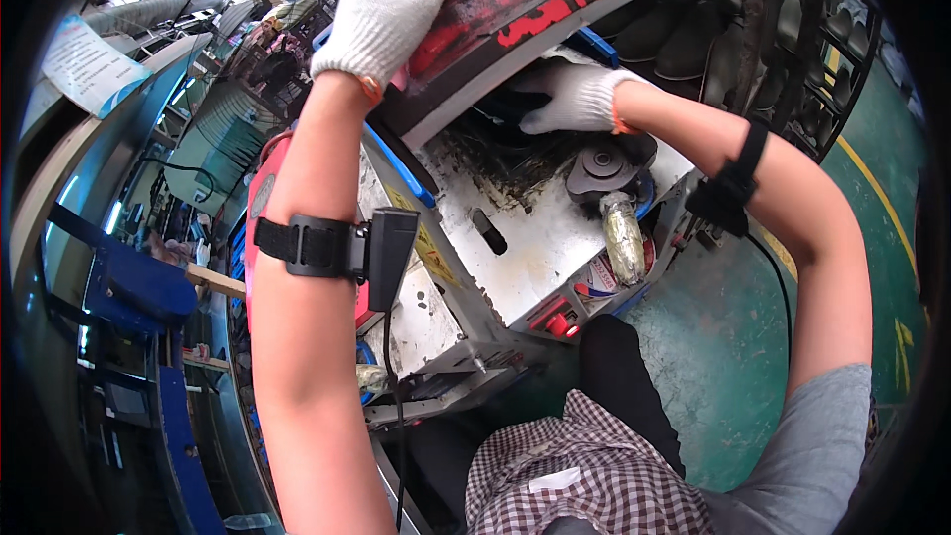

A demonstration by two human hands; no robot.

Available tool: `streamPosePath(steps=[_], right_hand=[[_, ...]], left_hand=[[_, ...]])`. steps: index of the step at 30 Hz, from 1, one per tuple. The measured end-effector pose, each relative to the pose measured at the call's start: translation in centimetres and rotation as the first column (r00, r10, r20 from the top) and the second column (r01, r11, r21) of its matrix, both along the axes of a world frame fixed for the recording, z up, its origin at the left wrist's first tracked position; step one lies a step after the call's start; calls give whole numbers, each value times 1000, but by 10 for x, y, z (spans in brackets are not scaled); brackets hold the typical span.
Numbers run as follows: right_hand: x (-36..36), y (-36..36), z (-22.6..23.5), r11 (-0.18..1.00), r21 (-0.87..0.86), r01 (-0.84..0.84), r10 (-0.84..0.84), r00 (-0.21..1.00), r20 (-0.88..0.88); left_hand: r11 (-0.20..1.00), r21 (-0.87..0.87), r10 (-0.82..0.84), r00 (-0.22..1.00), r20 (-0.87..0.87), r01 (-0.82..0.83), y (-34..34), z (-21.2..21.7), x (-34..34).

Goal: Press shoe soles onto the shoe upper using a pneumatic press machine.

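My left hand (386, 20), in a white knit glove, rests on the raised red part of a machine (475, 20), with its thumb held apart. The upper picture edge cuts off some of its fingertips. Beneath the red part's grey lower edge reaches my right hand (577, 99), gloved the same way. Its thumb and fingers are spread beside a glossy black thing (487, 117), which lies in shadow and whose kind I cannot make out. Just below that hand is a dark grey metal fitting (602, 166) with a handle wrapped in shiny tape (623, 243).
A worn white metal machine top (530, 248) has a slot and dark smears. Red knobs (560, 325) stick out of its front. Dark green boots (684, 40) fill a rack at the upper right. A fan guard (223, 129) and blue frames (144, 282) stand on the left.
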State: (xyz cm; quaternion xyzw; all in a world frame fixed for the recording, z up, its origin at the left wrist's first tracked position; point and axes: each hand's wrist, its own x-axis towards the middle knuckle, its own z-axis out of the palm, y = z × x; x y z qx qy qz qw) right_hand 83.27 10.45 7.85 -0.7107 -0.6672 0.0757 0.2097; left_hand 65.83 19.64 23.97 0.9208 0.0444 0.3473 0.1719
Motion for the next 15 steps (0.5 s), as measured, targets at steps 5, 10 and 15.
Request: streamPosePath(steps=[5,10,15], right_hand=[[-45,-91,26,953,292,-83,71,996,52],[-109,-166,-18,838,542,-60,108,993,-56],[-136,-177,-50,827,553,-101,89,995,48]], left_hand=[[998,-58,29,997,77,-25,10,-38,-14],[958,256,114,990,78,-130,-14,-85,-10],[859,437,318,947,-44,-267,-34,-119,4]])
